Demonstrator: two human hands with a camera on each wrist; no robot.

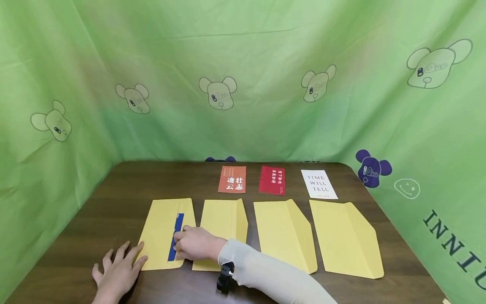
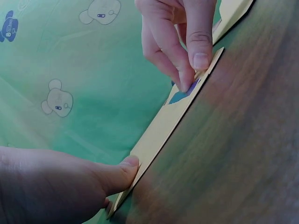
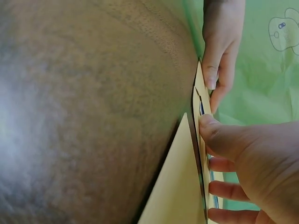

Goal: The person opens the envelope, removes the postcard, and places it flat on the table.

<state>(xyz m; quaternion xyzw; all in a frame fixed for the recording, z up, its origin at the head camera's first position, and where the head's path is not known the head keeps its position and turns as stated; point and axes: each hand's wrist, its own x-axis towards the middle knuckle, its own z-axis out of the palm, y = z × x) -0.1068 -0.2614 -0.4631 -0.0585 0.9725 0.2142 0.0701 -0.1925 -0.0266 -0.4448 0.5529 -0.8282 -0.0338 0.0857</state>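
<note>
My left hand point(image 1: 117, 272) lies spread at the lower left of the leftmost yellow envelope point(image 1: 157, 232), fingertips on its edge. In the left wrist view the thumb presses on the envelope's end. A blue card point(image 1: 171, 254) shows as a narrow strip at that envelope's mouth, the rest hidden inside. My right hand point(image 1: 199, 243) is over this strip and pinches the card with bent fingers and thumb, as the left wrist view shows. In the right wrist view its thumb point(image 3: 210, 126) is at the flap side and the fingers reach along the blue strip.
Three more yellow envelopes, the second point(image 1: 218, 215), third point(image 1: 279, 232) and fourth point(image 1: 349, 240), lie in a row to the right with flaps unfolded. Behind them are an orange card point(image 1: 232, 173), a red card point(image 1: 267, 181) and a white card point(image 1: 319, 185). A green curtain point(image 1: 262, 46) surrounds the table.
</note>
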